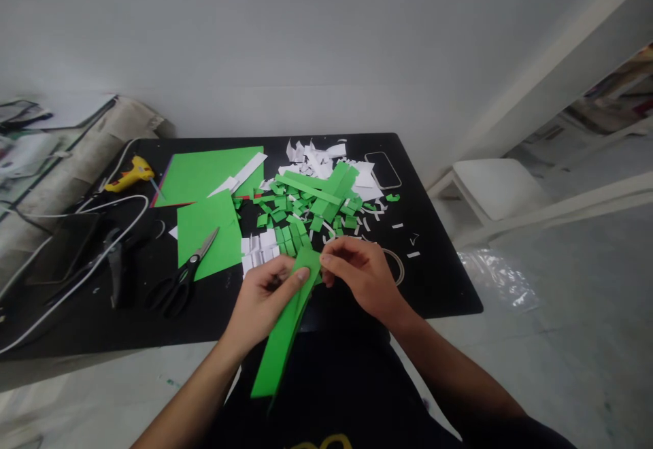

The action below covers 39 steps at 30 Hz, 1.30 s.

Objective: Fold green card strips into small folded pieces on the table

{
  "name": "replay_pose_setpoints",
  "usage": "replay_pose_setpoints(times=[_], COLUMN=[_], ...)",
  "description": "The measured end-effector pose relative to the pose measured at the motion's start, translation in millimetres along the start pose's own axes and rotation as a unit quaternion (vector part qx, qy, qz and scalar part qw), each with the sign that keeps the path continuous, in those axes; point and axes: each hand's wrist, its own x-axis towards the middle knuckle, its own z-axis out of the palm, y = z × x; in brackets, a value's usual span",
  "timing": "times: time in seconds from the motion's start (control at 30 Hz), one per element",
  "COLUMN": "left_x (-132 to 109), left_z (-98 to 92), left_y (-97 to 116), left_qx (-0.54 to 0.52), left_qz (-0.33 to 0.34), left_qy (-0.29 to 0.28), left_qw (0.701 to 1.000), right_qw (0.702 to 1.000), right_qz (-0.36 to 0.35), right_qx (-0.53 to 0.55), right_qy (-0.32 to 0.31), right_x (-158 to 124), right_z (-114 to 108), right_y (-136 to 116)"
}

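A long green paper strip (279, 352), seemingly folded or doubled, hangs slanting over the table's front edge. My left hand (268, 294) is closed on it, thumb flat on top near the upper end. At that end's right corner, the fingertips of my right hand (360, 273) pinch the paper. Just beyond my hands lie folded green pieces (292, 238) in a row, with folded white pieces (259, 247) beside them on the left. Black-handled scissors (190, 269) rest open-bladed on a green sheet (207, 235), left of my left hand.
Green and white paper scraps (306, 197) are heaped at the table's middle. A yellow glue gun (133, 174) and a white cable (120, 231) lie at the left. A tape roll (395, 265) sits behind my right hand. A white stool (497, 187) stands right of the black table (433, 279).
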Motion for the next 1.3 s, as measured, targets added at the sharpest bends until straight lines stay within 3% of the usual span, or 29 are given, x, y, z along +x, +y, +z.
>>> replay_pose_setpoints(times=[0.13, 0.3, 0.53, 0.7, 0.9, 1.0, 1.1, 1.17, 1.23, 1.3], left_x=[-4.3, -6.9, -3.0, 2.5, 5.1, 7.0, 9.5, 10.6, 10.8, 9.8], left_z=[-1.3, 2.1, 3.5, 3.1, -23.0, -42.0, -56.1, -60.0, -58.0, -49.7], left_y=[-4.2, -6.3, 2.1, 3.7, -1.3, -3.0, -3.8, -5.2, -7.0, -7.8], left_qx=[-0.041, -0.119, -0.011, 0.067, 0.049, 0.03, 0.012, -0.012, -0.041, -0.051], left_qz=[-0.027, -0.087, -0.02, -0.001, -0.034, -0.038, -0.022, -0.008, -0.007, -0.015], left_qy=[-0.051, -0.081, -0.103, -0.128, -0.169, -0.137, -0.044, 0.013, 0.032, 0.013], left_qw=[0.997, 0.986, 0.994, 0.989, 0.984, 0.989, 0.999, 1.0, 0.999, 0.998], right_qw=[0.999, 0.999, 0.997, 0.994, 0.989, 0.99, 0.993, 0.986, 0.958, 0.921], right_qz=[-0.016, -0.025, 0.057, 0.021, -0.012, -0.007, 0.038, 0.09, 0.121, 0.121], right_qx=[-0.003, -0.007, -0.049, -0.107, -0.091, -0.066, -0.086, -0.14, -0.219, -0.293], right_qy=[0.034, 0.023, -0.032, 0.0, 0.113, 0.122, 0.064, -0.031, -0.14, -0.227], right_x=[2.6, 0.6, -5.3, -2.4, -4.6, -10.2, -18.7, -24.8, -29.8, -32.1], right_z=[-7.8, -12.8, -25.1, -37.3, -52.7, -62.6, -73.9, -79.8, -81.5, -76.7], right_y=[0.8, -1.0, -5.8, -15.5, -21.8, -19.3, -18.3, -19.1, -19.7, -18.3])
